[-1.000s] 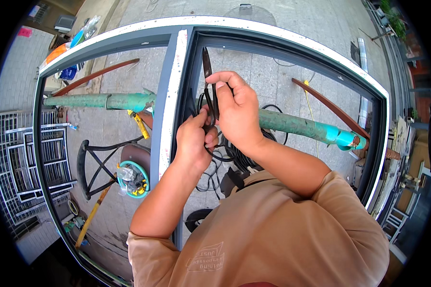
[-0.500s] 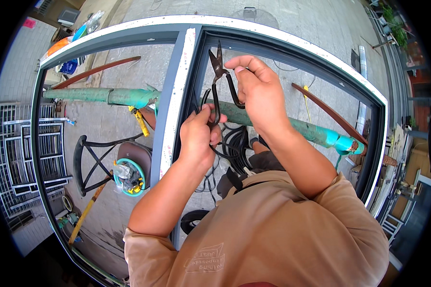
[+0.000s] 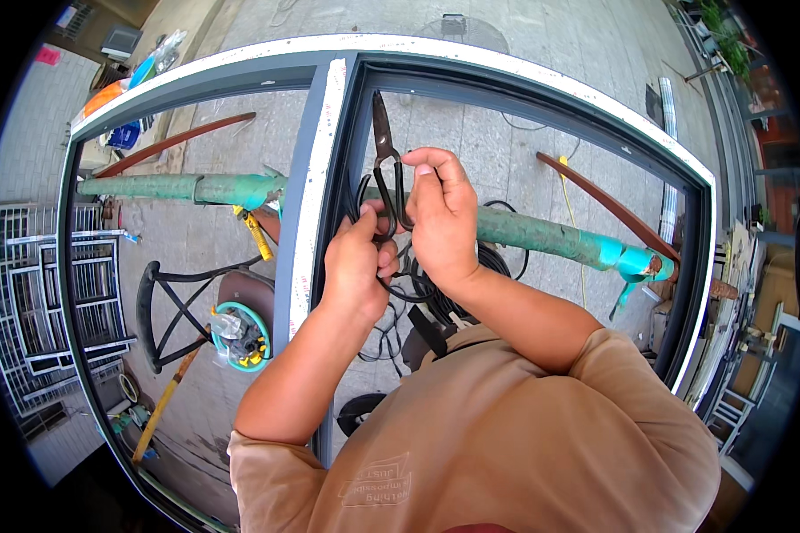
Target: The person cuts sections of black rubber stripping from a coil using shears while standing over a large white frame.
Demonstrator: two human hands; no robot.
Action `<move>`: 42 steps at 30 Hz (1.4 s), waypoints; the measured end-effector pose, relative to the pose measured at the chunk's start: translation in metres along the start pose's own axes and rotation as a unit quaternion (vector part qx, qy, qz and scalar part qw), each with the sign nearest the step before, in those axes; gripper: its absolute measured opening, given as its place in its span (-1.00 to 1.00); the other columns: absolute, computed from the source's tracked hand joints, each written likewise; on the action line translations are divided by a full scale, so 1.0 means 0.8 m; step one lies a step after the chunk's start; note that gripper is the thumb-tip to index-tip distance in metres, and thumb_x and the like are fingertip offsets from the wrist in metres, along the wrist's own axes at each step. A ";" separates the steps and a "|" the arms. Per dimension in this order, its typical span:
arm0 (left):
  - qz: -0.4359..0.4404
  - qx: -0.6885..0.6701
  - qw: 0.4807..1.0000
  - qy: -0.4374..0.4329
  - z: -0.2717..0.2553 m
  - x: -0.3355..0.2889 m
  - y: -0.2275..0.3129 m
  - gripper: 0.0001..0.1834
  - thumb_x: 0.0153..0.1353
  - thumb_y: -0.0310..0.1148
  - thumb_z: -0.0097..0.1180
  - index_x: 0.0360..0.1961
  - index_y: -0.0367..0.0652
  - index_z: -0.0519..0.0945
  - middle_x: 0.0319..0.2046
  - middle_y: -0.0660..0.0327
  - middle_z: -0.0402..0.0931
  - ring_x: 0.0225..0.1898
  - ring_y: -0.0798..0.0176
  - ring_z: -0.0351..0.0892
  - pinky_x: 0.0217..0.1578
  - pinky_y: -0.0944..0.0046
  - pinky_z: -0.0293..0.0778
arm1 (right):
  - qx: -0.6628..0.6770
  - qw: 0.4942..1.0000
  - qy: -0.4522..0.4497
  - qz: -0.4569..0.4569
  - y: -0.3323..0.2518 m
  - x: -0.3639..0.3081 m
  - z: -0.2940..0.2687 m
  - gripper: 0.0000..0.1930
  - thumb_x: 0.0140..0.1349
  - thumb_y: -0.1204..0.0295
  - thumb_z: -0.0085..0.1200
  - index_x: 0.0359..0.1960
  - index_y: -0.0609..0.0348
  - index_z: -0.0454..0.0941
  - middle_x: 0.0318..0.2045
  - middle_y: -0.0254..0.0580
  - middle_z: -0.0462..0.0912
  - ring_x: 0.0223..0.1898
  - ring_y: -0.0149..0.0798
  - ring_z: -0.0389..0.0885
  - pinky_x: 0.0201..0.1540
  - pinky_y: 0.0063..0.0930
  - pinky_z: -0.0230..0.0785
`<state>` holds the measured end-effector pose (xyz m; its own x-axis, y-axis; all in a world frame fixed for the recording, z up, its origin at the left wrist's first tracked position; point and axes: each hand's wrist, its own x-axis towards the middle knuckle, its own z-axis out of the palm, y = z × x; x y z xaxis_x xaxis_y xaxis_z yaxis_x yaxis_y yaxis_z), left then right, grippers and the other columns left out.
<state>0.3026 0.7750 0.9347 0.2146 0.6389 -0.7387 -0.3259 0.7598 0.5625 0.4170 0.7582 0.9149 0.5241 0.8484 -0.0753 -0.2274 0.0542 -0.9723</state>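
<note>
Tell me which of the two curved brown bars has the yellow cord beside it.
The right bar, out past the right hand: the yellow cord shows by its upper end, whereas the left bar has none.

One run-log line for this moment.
left hand: on scissors | right hand: on scissors | blades: together | nearby: white-edged frame, green pipe

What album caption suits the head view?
Left grip and right grip on black-handled scissors, at a large white-edged frame.
</note>
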 end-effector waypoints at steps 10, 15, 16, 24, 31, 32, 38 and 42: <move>0.018 0.096 0.995 -0.035 0.011 -0.012 -0.001 -0.79 0.57 -0.26 0.00 -0.03 -0.20 0.49 -0.30 0.22 0.49 -0.63 0.46 0.23 -0.64 0.37 0.10 | 0.004 1.000 -0.018 0.025 -0.024 -0.004 -0.020 -0.81 0.58 0.50 -0.14 -0.07 0.17 0.58 -0.61 -0.58 0.28 -0.58 -0.66 0.16 -0.53 -0.60 0.06; 0.036 0.080 0.996 -0.014 0.013 -0.016 -0.002 -0.85 0.52 -0.32 0.01 -0.06 -0.17 0.49 -0.31 0.13 0.56 -0.66 0.46 0.23 -0.64 0.39 0.09 | -0.031 0.997 -0.048 0.043 -0.036 0.006 -0.022 -0.79 0.58 0.45 -0.15 -0.06 0.15 0.59 -0.63 -0.54 0.31 -0.61 -0.64 0.22 -0.60 -0.56 0.20; 0.038 0.081 0.996 -0.011 0.013 -0.016 0.000 -0.84 0.52 -0.31 0.01 -0.07 -0.17 0.49 -0.31 0.11 0.57 -0.66 0.46 0.22 -0.64 0.39 0.08 | -0.027 0.997 -0.051 0.055 -0.036 0.010 -0.019 -0.78 0.58 0.43 -0.15 -0.05 0.15 0.59 -0.64 -0.52 0.33 -0.63 -0.63 0.25 -0.64 -0.54 0.26; 0.049 0.078 0.996 -0.005 0.012 -0.014 0.005 -0.81 0.54 -0.29 -0.03 -0.03 -0.18 0.51 -0.33 0.07 0.62 -0.70 0.47 0.18 -0.65 0.39 0.07 | 0.030 0.993 -0.001 0.118 -0.039 0.010 -0.002 -0.80 0.56 0.46 -0.13 -0.04 0.16 0.59 -0.60 -0.53 0.29 -0.58 -0.61 0.22 -0.56 -0.57 0.15; 0.057 0.060 0.995 -0.060 0.013 -0.012 0.012 -0.70 0.62 -0.15 -0.08 0.00 -0.19 0.46 -0.32 0.07 0.65 -0.69 0.47 0.17 -0.65 0.40 0.06 | 0.057 0.997 0.016 0.049 -0.014 0.037 -0.004 -0.79 0.56 0.46 -0.13 -0.07 0.17 0.60 -0.60 -0.54 0.33 -0.59 -0.62 0.21 -0.55 -0.56 0.06; 0.047 0.071 0.994 -0.062 0.013 -0.013 0.012 -0.70 0.62 -0.14 -0.09 -0.01 -0.18 0.47 -0.33 0.08 0.65 -0.70 0.48 0.16 -0.66 0.40 0.05 | 0.045 0.997 0.005 0.062 -0.020 0.033 -0.008 -0.79 0.55 0.47 -0.13 -0.09 0.18 0.61 -0.59 -0.55 0.32 -0.59 -0.63 0.19 -0.56 -0.55 0.07; 0.002 0.089 0.995 -0.053 0.013 -0.012 0.009 -0.73 0.56 -0.15 -0.02 -0.14 -0.15 0.45 -0.39 0.00 0.66 -0.75 0.45 0.16 -0.70 0.39 0.04 | 0.062 0.992 -0.028 0.103 -0.033 0.033 -0.029 -0.80 0.53 0.49 -0.12 -0.07 0.19 0.61 -0.59 -0.58 0.25 -0.58 -0.62 0.14 -0.55 -0.56 0.00; 0.013 0.100 0.994 -0.048 0.014 -0.013 0.010 -0.73 0.54 -0.16 -0.01 -0.17 -0.15 0.45 -0.40 -0.02 0.66 -0.75 0.43 0.18 -0.71 0.37 0.04 | 0.097 0.983 -0.019 0.156 -0.043 0.034 -0.033 -0.80 0.51 0.47 -0.10 -0.07 0.16 0.62 -0.59 -0.60 0.19 -0.58 -0.60 0.10 -0.55 -0.56 -0.04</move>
<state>0.3079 0.7759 0.9514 0.2981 0.6594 -0.6902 -0.1446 0.7459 0.6502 0.4608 0.7660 0.9405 0.3731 0.8589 -0.3508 -0.5255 -0.1160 -0.8429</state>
